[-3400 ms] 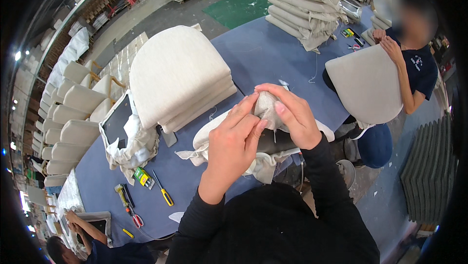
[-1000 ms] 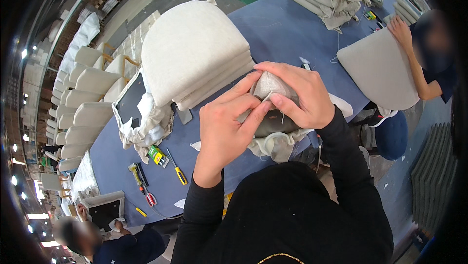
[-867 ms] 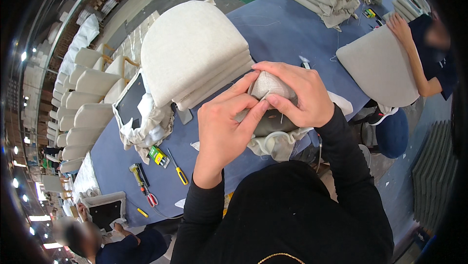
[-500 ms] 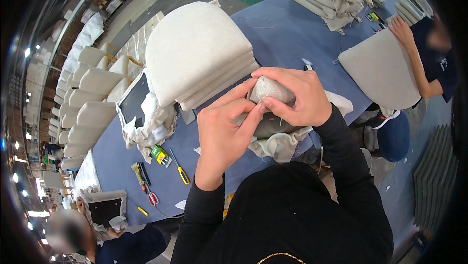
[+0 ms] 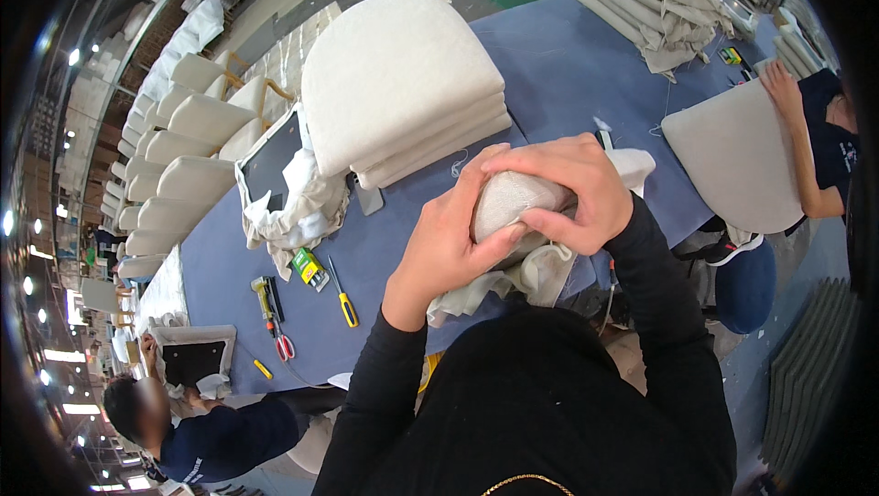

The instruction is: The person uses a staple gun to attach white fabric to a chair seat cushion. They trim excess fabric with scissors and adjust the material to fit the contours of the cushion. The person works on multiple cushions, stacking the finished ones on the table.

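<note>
Two hands are tog. around one pale padded lump (image 5: 515, 201), which sits btwn them nr the near edge of the blue table (image 5: 385, 239). L hand (image 5: 450, 235) cups its left side; R hand (image 5: 586, 192) wraps its right side & goes over the far part. The fingers meet on the far side, & the thumbs are v. close on the near side. Can't tell what's under it, b/c the hands hide that. Loose cloth (image 5: 542, 273) hangs just on the near side.

Left on the table: red-handled scissors (image 5: 285, 347), a yellow-handled screwdriver (image 5: 346, 304) & a green-yellow box (image 5: 309, 269). Farther: a stack of pale cushions (image 5: 403, 84), w/ a black-backed seat (image 5: 272, 164) on its left. Right: a co-worker's hand (image 5: 780, 90) on a grey seat (image 5: 732, 162). Far right: piled pads (image 5: 632, 1). Far left: pale chairs (image 5: 192, 143).
</note>
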Available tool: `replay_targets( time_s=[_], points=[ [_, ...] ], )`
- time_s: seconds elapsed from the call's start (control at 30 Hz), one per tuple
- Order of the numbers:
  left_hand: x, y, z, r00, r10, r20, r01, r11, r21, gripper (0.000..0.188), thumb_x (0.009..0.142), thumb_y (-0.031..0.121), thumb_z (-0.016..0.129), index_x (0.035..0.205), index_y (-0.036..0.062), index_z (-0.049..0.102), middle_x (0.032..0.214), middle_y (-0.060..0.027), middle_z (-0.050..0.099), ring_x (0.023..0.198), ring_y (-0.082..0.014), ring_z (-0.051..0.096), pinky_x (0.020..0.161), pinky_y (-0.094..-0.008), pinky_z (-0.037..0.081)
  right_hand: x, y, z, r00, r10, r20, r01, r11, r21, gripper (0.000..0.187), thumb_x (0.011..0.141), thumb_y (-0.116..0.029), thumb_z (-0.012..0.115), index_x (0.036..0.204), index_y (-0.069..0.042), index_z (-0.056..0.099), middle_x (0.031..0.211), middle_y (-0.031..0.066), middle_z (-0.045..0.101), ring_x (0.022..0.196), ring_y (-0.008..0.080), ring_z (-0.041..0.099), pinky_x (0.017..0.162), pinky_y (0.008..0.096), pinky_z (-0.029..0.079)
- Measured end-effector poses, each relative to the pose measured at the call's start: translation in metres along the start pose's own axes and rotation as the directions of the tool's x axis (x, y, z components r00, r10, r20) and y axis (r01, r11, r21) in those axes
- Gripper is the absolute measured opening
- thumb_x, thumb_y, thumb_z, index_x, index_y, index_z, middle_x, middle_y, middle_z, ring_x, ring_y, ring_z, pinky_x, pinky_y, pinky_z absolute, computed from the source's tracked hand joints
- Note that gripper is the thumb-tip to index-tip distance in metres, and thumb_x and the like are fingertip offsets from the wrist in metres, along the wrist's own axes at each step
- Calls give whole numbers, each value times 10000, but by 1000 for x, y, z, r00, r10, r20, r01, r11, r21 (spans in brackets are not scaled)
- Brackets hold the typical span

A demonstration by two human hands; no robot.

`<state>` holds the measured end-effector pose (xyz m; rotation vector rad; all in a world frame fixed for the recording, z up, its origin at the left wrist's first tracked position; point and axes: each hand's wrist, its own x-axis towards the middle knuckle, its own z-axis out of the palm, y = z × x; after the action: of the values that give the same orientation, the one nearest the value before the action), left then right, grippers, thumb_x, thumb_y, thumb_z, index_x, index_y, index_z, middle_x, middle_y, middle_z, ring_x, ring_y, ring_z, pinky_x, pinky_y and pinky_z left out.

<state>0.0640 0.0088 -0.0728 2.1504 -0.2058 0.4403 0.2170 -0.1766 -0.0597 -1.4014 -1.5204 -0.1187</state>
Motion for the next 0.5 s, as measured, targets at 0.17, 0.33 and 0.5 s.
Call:
replay_targets(
  time_s=[0.17, 0.33, 0.5],
  points=[
    [-17, 3, 0, 997, -32, -77, 41, 992, 117, 804, 996, 313, 730, 1682, 49, 405, 1409, -279, 693, 1220, -495, 712, 1037, -479, 574, -25, 18, 9, 904, 163, -395, -103, 980, 169, 487, 1073, -292, 580, 1427, 36, 649, 1192, 185, 788, 1100, 282, 765, 1019, 387, 571],
    [-52, -9, -24, 947, -155, -282, 195, 974, 118, 755, 1068, 266, 614, 1729, 54, 320, 1380, -317, 683, 1245, -488, 704, 1089, -462, 530, -173, 106, 40, 439, 536, -721, -534, 801, 271, 392, 1134, -116, 556, 1498, 28, 581, 1378, 170, 708, 1306, 240, 671, 1137, 391, 501],
    [-68, -30, -37, 887, -204, -414, 285, 948, 144, 678, 1134, 245, 499, 1735, 39, 262, 1412, -304, 668, 1262, -445, 692, 1102, -462, 508, -432, 174, 76, 266, 686, -677, -964, 168, -207, 690, 938, -95, 759, 1575, -23, 504, 1519, 269, 594, 1421, 445, 570, 1208, 493, 445]
  ],
)
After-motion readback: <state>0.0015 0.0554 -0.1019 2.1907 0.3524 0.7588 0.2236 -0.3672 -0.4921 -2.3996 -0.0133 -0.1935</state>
